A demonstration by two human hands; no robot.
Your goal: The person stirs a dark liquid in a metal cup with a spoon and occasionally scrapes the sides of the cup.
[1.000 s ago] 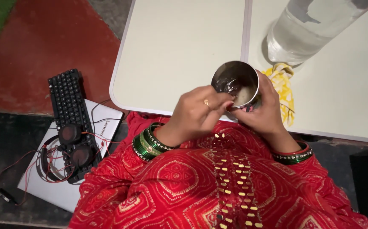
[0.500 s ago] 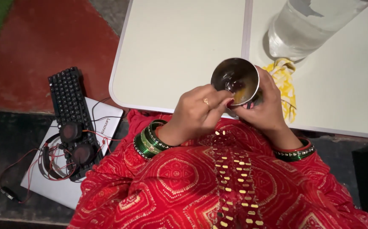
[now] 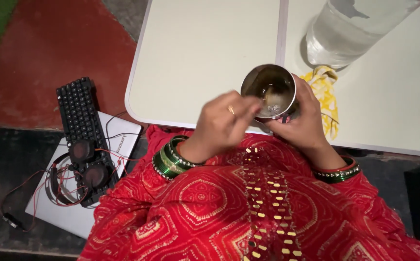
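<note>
Head view: the steel cup [image 3: 269,92] sits at the near edge of the white folding table [image 3: 205,58], gripped around its side by the right hand [image 3: 302,121]. The left hand [image 3: 222,123], fingers pinched together, dips into the cup's mouth; what it holds is blurred. Open tabletop lies left of the cup; a clear water bottle [image 3: 350,29] and yellow cloth [image 3: 325,94] crowd the right. Since half a second ago, the left hand has lifted slightly and blurred with motion.
</note>
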